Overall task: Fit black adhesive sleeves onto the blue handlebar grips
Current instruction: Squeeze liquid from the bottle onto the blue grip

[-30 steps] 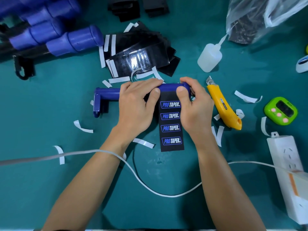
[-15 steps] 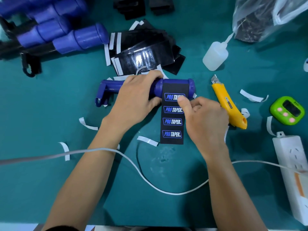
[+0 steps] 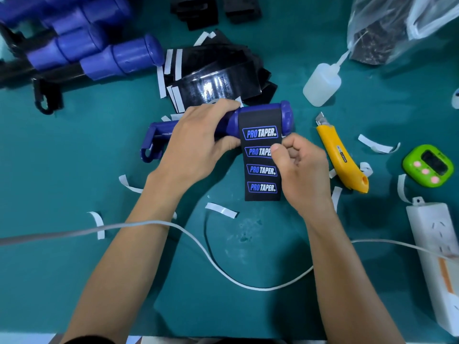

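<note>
Bright, even light — sharp, edges bowed.

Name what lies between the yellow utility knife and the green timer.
In the head view, curled white paper strips lie on the teal mat between knife and timer.

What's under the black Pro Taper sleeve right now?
The sleeve drapes its top end over the blue grip, held by the left hand; the rest extends down over the teal mat. The right hand pinches its edge. Anything beneath the lower part is covered.
</note>
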### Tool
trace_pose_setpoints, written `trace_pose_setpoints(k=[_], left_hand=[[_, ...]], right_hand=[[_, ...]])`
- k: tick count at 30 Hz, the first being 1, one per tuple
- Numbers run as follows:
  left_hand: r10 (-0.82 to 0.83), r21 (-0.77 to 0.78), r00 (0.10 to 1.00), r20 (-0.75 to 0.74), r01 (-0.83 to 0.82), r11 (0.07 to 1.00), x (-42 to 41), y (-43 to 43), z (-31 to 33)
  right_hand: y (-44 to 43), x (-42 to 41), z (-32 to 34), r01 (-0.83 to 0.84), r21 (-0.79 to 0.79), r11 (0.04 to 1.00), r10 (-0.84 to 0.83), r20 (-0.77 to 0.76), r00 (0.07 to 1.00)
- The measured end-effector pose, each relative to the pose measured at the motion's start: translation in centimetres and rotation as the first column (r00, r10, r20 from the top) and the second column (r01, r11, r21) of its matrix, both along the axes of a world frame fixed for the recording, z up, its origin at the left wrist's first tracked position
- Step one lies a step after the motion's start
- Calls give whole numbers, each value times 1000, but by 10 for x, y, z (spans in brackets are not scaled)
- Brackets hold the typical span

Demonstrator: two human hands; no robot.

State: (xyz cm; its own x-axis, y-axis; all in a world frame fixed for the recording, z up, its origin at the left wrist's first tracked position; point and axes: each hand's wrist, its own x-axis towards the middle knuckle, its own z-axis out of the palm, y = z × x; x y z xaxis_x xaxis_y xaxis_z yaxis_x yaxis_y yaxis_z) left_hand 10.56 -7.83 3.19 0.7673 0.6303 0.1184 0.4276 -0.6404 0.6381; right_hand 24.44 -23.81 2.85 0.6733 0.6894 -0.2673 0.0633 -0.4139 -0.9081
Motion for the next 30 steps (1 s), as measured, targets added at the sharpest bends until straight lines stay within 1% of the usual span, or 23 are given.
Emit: trace_pose_setpoints(k=[3, 7, 9, 13, 15, 18, 22, 27, 28, 30], left_hand=[[9, -90, 999, -35, -12, 996, -1, 0, 5], [-4, -205, 998, -66, -10, 979, -4, -2, 15], [-9, -236, 998, -57, -5, 972, -6, -2, 20], [10, -273, 998, -65, -28, 962, -7, -1, 24], [37, -302, 997, -66, -55, 952, -7, -2, 24], [56, -404, 997, -47, -70, 912, -7, -2, 24], [45, -485, 999, -8, -43, 873, -5, -3, 24], [-28, -592, 998, 63, 60, 804, -7, 0, 28], [-47, -610, 996, 73, 82, 788, -8, 0, 28], [-63, -651, 994, 89, 106, 752, -9, -2, 28]], right_hand=[[1, 2, 1, 39, 81, 996, -31, -105, 994], [2, 4, 3, 91, 184, 979, -67, -135, 989], [3, 3, 3, 103, 207, 973, -85, -94, 992], [4, -1, 3, 110, 217, 970, -136, 111, 984], [7, -5, 2, 120, 222, 968, -162, 181, 970], [12, -6, 1, 142, 212, 967, -184, 195, 963], [17, 1, 2, 183, 267, 946, -238, 187, 953], [13, 6, 9, 184, 327, 927, -272, 247, 930], [13, 6, 11, 198, 343, 918, -291, 246, 924], [15, 7, 18, 217, 374, 902, -305, 196, 932]])
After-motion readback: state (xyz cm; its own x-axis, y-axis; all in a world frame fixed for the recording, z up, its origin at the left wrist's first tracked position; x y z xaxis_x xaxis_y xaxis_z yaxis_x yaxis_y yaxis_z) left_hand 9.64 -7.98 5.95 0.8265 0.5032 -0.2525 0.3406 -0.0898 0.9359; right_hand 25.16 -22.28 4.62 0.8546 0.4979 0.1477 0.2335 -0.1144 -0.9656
